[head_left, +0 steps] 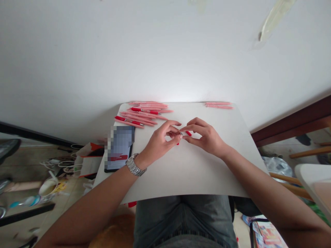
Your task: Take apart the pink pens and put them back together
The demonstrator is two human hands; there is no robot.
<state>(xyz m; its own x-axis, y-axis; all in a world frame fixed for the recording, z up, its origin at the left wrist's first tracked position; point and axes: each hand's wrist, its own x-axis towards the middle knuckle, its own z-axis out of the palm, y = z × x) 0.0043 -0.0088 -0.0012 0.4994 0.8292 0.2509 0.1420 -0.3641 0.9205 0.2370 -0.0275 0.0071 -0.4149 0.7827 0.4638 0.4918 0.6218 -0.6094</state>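
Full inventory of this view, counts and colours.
pink pens, left pile: over ten, overlapping, pink, table's back left
red pens: two, red and silver, among that pile
pink pens, right group: at least two, table's back right
red piece: one, beside right fingertips
small piece: one, dark or silvery, at the fingertips
device: one, black-edged, table's left
table: one, white, centre
wall: white, behind
carrier bag: one, white and orange, lower left
floor clutter: mixed, uncountable
watch: one, silver, left wrist
trousers: grey, below table
left hand, right hand: centre
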